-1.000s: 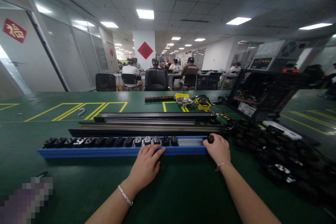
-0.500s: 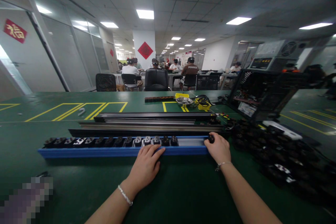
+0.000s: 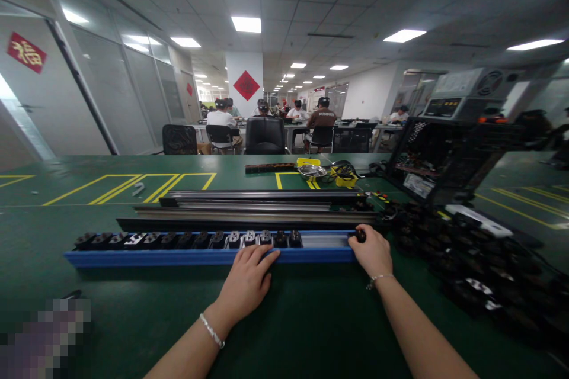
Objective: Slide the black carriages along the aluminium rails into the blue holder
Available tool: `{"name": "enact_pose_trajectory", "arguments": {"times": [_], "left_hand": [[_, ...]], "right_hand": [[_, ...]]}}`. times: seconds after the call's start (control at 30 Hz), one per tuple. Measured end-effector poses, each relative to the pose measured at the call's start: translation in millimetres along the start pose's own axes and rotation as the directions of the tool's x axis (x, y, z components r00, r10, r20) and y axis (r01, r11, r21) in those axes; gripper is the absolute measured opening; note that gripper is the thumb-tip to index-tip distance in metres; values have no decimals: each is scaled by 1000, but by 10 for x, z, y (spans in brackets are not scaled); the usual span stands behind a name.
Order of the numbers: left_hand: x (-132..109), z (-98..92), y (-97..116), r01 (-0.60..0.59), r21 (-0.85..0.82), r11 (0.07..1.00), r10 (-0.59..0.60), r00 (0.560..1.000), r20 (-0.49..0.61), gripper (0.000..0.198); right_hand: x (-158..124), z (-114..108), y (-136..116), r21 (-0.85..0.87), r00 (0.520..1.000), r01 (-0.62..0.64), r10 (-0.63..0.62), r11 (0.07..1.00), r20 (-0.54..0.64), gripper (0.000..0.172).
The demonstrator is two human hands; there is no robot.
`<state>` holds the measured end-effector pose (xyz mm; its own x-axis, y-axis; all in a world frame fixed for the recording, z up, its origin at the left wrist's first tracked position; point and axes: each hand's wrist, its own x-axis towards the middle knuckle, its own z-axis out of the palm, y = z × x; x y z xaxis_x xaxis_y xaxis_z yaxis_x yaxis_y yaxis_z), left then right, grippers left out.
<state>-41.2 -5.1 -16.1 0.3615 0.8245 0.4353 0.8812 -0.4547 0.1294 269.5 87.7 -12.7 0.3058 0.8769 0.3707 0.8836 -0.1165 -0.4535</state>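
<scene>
A long blue channel [image 3: 186,257] lies across the table, holding a row of black socket modules [image 3: 203,240], a few with pale faces. My left hand [image 3: 251,269] rests on its front wall right of centre, fingers stretched over the edge and thumb apart. At the channel's right end, my right hand [image 3: 373,251] is closed around another black socket module [image 3: 361,237], which is partly hidden by the fingers. Between this module and the row, a stretch of the channel's pale inner floor [image 3: 326,240] shows.
Behind the channel lie several long metal rails [image 3: 253,213]. To the right are a heap of black modules [image 3: 480,260] and an open computer case [image 3: 444,157]. A metal bowl [image 3: 312,172] and yellow containers [image 3: 344,177] stand farther back. People [image 3: 323,115] sit beyond the table.
My right hand and the module in it have shifted very slightly to the right. My left hand and the channel look unmoved.
</scene>
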Motion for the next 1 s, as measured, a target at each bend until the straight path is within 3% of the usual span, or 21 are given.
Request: {"name": "enact_pose_trajectory", "arguments": {"times": [1.0], "left_hand": [[-13, 31, -27, -6, 1, 1000, 6, 1000, 0, 52]], "right_hand": [[84, -13, 169, 195, 987, -158, 161, 968, 0, 43]]}}
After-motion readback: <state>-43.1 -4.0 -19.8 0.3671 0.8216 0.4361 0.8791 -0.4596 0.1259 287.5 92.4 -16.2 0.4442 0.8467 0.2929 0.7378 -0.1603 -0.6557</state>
